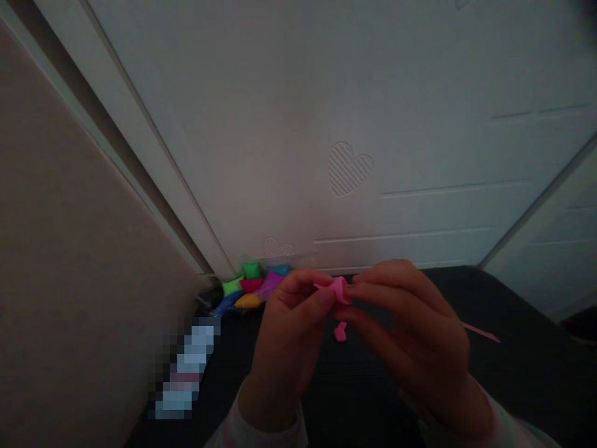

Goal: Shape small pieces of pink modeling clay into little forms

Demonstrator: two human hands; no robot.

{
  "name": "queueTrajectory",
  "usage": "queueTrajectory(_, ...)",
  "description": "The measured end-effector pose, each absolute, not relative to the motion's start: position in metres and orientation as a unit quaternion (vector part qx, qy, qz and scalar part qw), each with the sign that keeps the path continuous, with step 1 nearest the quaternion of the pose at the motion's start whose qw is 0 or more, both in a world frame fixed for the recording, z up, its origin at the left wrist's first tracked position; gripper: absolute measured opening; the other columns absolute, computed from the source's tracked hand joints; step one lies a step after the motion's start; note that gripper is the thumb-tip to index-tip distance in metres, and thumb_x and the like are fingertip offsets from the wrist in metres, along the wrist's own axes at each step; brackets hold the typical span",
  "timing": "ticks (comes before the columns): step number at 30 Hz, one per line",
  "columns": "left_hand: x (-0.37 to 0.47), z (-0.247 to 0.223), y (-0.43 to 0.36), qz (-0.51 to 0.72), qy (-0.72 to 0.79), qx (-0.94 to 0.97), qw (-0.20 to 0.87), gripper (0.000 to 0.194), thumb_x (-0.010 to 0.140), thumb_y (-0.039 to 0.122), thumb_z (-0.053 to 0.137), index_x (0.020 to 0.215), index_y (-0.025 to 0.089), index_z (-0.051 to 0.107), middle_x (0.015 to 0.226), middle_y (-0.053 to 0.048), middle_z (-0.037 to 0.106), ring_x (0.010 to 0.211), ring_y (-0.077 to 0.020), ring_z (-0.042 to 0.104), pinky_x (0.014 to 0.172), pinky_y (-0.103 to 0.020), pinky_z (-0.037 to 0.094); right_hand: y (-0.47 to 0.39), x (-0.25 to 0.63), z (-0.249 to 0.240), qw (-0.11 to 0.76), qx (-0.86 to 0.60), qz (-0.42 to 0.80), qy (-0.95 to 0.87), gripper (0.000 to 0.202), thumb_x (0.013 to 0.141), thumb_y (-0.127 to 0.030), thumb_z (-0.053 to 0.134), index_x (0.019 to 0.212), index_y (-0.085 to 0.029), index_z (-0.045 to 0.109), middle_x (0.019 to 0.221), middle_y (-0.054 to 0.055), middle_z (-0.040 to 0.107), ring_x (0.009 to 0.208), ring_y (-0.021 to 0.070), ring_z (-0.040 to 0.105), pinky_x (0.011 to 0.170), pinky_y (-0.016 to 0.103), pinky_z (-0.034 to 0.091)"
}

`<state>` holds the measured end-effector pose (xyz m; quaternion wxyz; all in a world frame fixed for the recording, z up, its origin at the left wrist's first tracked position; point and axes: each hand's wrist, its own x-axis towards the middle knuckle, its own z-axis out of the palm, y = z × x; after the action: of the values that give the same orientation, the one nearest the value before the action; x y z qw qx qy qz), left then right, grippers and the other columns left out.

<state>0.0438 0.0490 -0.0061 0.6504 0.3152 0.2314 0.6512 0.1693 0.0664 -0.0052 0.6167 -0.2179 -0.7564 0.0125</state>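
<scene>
My left hand (291,330) pinches a small pink piece of modelling clay (340,290) between thumb and fingers. The piece looks thin and curled, with a narrow tip sticking out to the left. From the other side, my right hand (410,330) holds the same piece, its thumb below and fingers above. Both hands are raised over the dark table. Beneath them lies a smaller pink lump (340,332), touched by neither hand.
Several coloured packets (252,285) are piled at the table's back left, against a white door (280,155) with embossed hearts. A blurred-out pale object (189,367) lies along the left edge. A thin pink stick (482,332) rests on the black tabletop (508,386).
</scene>
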Motion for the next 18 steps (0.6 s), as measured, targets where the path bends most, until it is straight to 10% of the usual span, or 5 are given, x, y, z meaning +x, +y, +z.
queueTrajectory(18, 0.0436, -0.0081, 0.0507, 0.650, 0.201, 0.318, 0.661, 0.008, 0.065, 0.020, 0.075, 0.071, 0.019, 0.069, 0.063, 0.003, 0.066, 0.056, -0.0065, 0.056, 0.059, -0.017, 0.048, 0.0648, 0.1705, -0.0067, 0.586, -0.220, -0.016, -0.780, 0.016, 0.078, -0.009, 0.062, 0.092, -0.017, 0.061, 0.086, 0.002, 0.062, 0.077, 0.0132, 0.054, 0.069, 0.029, 0.044)
